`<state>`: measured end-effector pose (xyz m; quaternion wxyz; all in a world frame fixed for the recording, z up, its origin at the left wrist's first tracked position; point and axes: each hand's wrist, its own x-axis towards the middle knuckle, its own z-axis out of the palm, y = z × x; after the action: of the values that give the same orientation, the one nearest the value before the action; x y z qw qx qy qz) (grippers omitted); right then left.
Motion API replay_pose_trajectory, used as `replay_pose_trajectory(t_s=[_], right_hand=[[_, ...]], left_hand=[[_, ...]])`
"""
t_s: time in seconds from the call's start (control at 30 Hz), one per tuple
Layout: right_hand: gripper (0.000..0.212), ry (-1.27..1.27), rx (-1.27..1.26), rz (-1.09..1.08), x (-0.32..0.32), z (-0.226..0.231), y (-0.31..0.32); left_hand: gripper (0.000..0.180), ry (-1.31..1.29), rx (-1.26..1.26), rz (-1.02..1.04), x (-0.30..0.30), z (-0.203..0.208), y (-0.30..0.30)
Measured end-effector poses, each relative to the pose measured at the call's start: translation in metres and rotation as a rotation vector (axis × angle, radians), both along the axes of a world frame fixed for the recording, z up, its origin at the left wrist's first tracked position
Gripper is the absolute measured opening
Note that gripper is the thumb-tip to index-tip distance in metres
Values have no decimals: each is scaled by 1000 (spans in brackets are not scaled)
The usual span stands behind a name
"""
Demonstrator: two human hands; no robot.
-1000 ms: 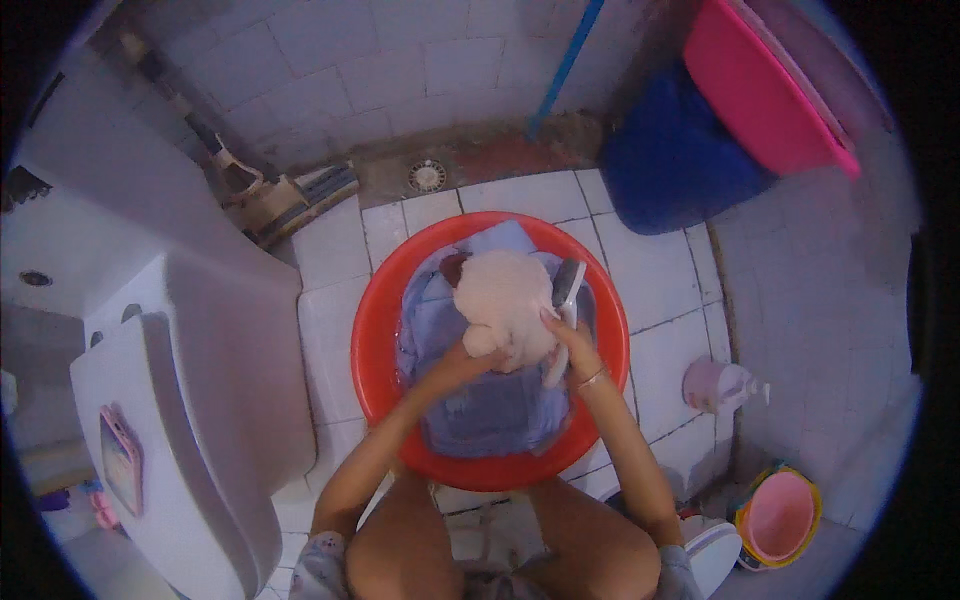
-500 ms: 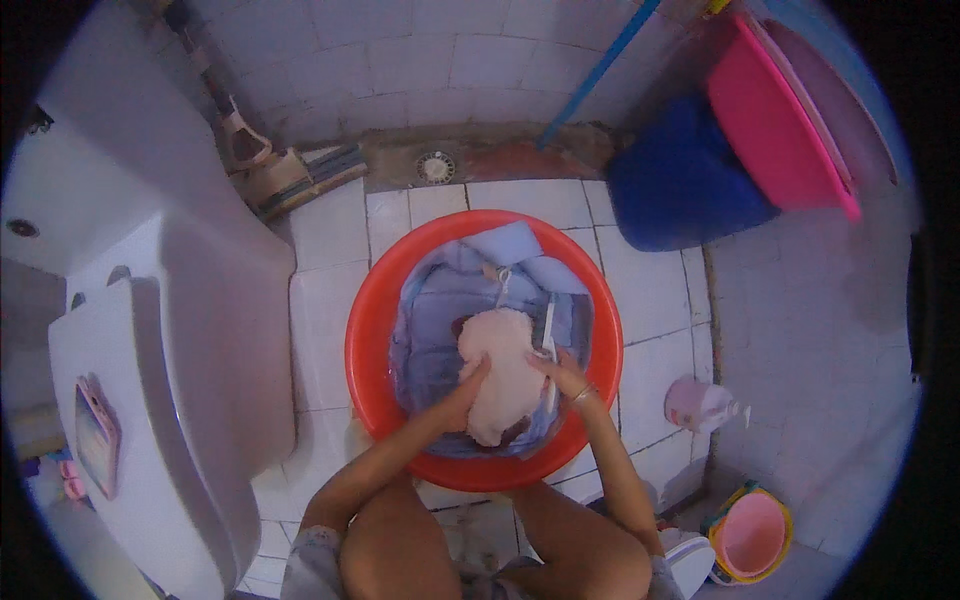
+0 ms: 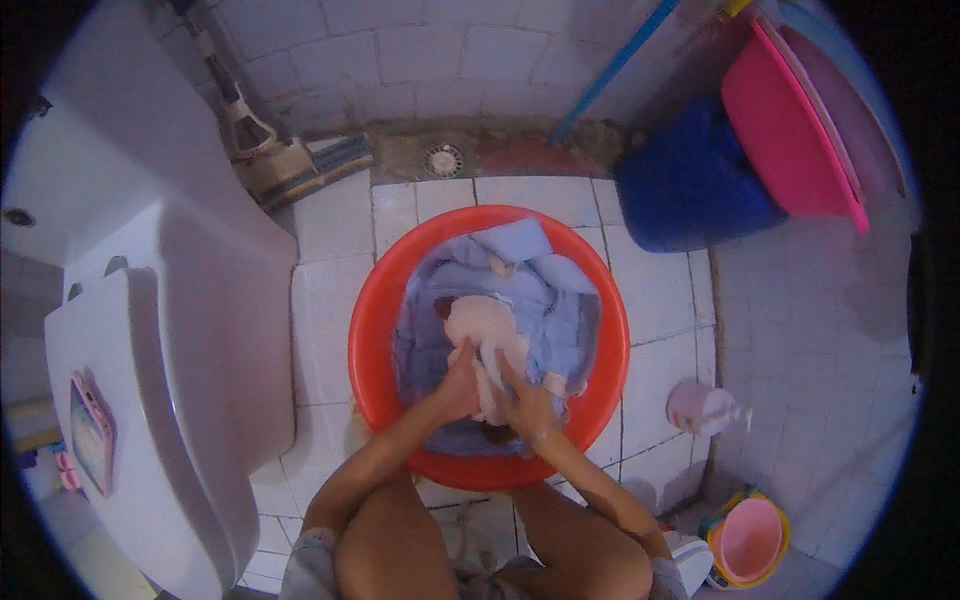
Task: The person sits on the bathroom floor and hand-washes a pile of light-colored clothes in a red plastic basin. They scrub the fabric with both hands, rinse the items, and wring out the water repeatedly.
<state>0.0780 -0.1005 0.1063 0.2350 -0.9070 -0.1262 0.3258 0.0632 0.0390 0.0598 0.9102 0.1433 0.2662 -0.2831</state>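
Observation:
A pale pink fluffy item [image 3: 480,318] with dark reddish-brown patches at its edges lies in the middle of a round red basin [image 3: 364,340]. I cannot make out its exact kind. My left hand [image 3: 460,386] grips its left side. From the right, my right hand [image 3: 526,408] closes on it, fingers pressed toward the left hand, a pale strip showing between the two. Below spreads soaked light blue fabric [image 3: 425,330], with folded corners at the basin's far side. The palms and parts of the fingertips are hidden.
A white toilet [image 3: 225,330] with a phone [image 3: 92,432] on its lid stands left. Far left is a mop [image 3: 300,172]; a floor drain [image 3: 443,160] lies by the wall. At right are a blue container [image 3: 680,185], a pink basin [image 3: 785,125], a tub [image 3: 700,408] and small buckets [image 3: 750,540].
My hands have come closer together, squeezing the fluffy item narrower. My right hand has moved left and down; the long white object beside it no longer shows there.

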Motion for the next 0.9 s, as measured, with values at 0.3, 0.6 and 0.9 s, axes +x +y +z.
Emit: replay_pose_trajectory(t_s=[0.3, 0.6, 0.9], right_hand=[[53, -15, 179, 32, 7, -4, 4], [56, -56, 282, 202, -23, -11, -37], [51, -9, 466, 94, -62, -25, -23]], left_hand=[[59, 30, 54, 35, -8, -33, 11], [58, -42, -106, 7, -30, -36, 28], [53, -24, 106, 42, -28, -25, 35]])
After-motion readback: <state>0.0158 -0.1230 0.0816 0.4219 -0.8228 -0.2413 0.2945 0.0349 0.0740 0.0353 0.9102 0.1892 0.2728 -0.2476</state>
